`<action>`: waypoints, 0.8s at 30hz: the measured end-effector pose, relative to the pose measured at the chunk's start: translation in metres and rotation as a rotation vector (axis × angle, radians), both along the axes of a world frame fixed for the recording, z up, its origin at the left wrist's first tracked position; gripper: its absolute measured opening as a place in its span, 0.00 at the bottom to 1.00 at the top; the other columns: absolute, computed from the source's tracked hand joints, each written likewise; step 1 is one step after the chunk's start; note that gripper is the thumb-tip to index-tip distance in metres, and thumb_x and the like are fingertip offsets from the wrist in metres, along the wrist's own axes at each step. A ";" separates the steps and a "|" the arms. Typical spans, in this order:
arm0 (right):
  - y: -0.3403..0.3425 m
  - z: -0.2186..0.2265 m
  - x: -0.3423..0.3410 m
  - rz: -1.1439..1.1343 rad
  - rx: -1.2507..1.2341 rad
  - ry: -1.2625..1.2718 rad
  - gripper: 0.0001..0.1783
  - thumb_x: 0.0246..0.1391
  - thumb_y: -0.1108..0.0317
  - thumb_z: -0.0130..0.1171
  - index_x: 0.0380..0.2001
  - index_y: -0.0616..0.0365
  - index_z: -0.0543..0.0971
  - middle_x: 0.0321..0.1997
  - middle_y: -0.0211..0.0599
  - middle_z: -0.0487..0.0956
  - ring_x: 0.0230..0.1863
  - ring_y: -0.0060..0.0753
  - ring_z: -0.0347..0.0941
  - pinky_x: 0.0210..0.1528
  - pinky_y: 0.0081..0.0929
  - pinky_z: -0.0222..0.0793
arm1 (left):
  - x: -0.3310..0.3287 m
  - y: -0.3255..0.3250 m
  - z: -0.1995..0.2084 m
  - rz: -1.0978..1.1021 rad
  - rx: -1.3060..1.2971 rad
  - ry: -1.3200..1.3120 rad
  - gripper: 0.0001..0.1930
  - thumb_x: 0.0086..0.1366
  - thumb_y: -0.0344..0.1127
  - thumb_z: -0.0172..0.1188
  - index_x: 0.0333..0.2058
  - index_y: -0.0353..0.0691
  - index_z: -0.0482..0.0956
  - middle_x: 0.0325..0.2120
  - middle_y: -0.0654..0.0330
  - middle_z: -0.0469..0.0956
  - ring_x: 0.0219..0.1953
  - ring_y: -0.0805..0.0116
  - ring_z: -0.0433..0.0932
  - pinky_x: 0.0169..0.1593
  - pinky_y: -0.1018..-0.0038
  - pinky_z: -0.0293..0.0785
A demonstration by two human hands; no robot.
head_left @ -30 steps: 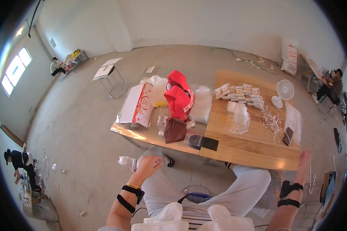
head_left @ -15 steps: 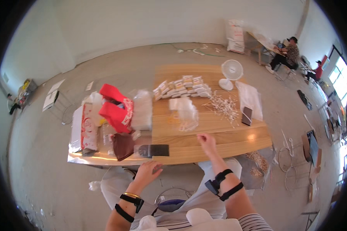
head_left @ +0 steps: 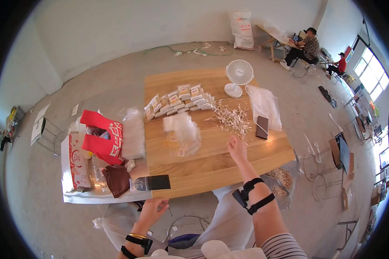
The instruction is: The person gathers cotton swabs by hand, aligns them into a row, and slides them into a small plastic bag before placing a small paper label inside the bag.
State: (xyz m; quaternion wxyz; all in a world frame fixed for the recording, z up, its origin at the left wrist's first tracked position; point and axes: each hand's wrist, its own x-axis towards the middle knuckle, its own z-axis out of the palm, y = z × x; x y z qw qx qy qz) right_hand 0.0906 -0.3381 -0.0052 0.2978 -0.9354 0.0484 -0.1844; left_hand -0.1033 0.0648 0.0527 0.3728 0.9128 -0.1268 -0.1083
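A: Hands first, quick.
B: Left hand (head_left: pixel 154 210), lower left of centre, by the table's near edge. Fingers slightly bent, apart, nothing visible in it. Right hand (head_left: pixel 237 149), right of centre, above the pale wooden tabletop (head_left: pixel 181 172). Fingers curled in; can't tell if they pinch anything.
A: Changed?
B: Yes. A second ago right hand was at the table's right corner; half a second ago, lower, over bare wood. Now fingertips are at the near edge of the loose heap of thin white cotton-tipped sticks (head_left: pixel 233 118). Contact unclear. View swung right, so the table sits further left.
A: Around the heap?
B: Clear flat plastic bags (head_left: pixel 183 134) to its left, mid-frame. Dark rectangular phone-like slab (head_left: pixel 262 127) to its right.
A: Farther?
B: Stacked small white packets (head_left: pixel 179 100) above the bags; round white desk fan (head_left: pixel 239 73), upper right of centre; seated co-worker (head_left: pixel 307 47), upper right.
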 end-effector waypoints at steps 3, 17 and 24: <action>0.001 0.001 0.013 0.086 -0.090 -0.067 0.21 0.50 0.67 0.64 0.49 0.54 0.76 0.48 0.46 0.78 0.52 0.53 0.73 0.55 0.45 0.69 | 0.003 -0.002 -0.009 0.010 -0.030 0.030 0.11 0.60 0.35 0.66 0.41 0.41 0.83 0.34 0.59 0.84 0.35 0.61 0.83 0.45 0.65 0.75; 0.017 0.010 0.081 0.277 -1.297 0.033 0.25 0.69 0.65 0.39 0.68 0.56 0.63 0.70 0.50 0.64 0.72 0.45 0.57 0.74 0.38 0.50 | -0.012 0.003 -0.020 0.021 0.041 0.014 0.15 0.66 0.44 0.59 0.46 0.44 0.80 0.37 0.53 0.82 0.40 0.50 0.81 0.48 0.57 0.76; -0.087 -0.155 0.225 0.134 -0.828 -0.249 0.14 0.57 0.71 0.54 0.47 0.55 0.78 0.54 0.51 0.75 0.56 0.53 0.71 0.61 0.49 0.64 | -0.016 0.016 -0.019 0.066 0.046 0.072 0.13 0.67 0.41 0.58 0.47 0.43 0.76 0.40 0.62 0.80 0.46 0.62 0.78 0.52 0.62 0.67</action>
